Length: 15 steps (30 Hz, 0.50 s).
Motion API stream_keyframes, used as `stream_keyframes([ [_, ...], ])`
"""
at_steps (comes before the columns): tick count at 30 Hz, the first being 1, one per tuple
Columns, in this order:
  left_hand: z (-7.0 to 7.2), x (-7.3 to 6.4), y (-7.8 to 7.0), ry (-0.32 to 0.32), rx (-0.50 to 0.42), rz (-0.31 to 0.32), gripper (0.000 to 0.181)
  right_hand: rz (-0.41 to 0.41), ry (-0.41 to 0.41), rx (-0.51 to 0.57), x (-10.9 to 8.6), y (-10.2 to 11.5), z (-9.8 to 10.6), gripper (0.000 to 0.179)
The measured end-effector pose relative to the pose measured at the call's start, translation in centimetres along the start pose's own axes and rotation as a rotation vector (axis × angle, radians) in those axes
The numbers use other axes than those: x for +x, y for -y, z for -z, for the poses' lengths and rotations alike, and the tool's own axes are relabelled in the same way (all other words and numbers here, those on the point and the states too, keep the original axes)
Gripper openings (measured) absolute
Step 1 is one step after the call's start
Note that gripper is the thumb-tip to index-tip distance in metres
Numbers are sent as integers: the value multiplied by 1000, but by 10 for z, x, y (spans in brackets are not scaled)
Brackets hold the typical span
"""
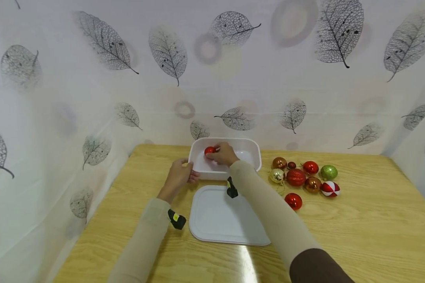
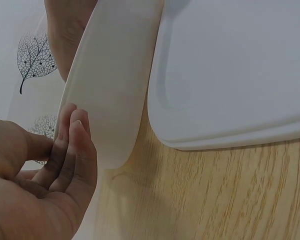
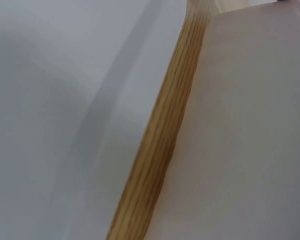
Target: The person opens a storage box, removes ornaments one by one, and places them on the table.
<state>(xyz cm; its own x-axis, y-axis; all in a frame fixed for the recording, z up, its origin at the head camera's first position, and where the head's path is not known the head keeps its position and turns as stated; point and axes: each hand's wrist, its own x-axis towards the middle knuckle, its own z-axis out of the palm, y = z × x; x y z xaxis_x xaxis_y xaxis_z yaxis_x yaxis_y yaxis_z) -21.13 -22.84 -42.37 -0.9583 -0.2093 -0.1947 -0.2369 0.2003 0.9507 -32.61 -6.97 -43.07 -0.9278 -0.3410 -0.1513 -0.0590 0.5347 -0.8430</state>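
Observation:
A white plastic container (image 1: 216, 175) stands at the back of the table. At its front left corner my left hand (image 1: 178, 175) grips the wall, the thumb at the rim and the fingers (image 2: 82, 150) against the outside. Inside the container, toward its left end, my right hand (image 1: 224, 154) holds a shiny red Christmas ball (image 1: 209, 150) between thumb and fingers. The right wrist view shows the container's outer wall (image 3: 240, 125) and the lid, but not the ball. In front of the container lies its flat white lid (image 1: 223, 216).
To the right, several baubles lie grouped on the wooden table (image 1: 368, 220), among them a gold ball (image 1: 277, 175), a green ball (image 1: 329, 172) and a red-and-white ball (image 1: 330, 189). One red ball (image 1: 293, 201) sits nearer, beside my right sleeve. A leaf-patterned curtain (image 1: 233, 90) hangs behind.

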Motion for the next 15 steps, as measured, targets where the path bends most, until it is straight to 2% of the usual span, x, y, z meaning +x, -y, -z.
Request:
stream_keyframes([
  [10,-2,0,-2,1,-3,0,38,5,4,32,0,-1,2,43],
  [15,-1,-1,-1,-1,-5,0,39,10,21,-5,-2,0,6,45],
])
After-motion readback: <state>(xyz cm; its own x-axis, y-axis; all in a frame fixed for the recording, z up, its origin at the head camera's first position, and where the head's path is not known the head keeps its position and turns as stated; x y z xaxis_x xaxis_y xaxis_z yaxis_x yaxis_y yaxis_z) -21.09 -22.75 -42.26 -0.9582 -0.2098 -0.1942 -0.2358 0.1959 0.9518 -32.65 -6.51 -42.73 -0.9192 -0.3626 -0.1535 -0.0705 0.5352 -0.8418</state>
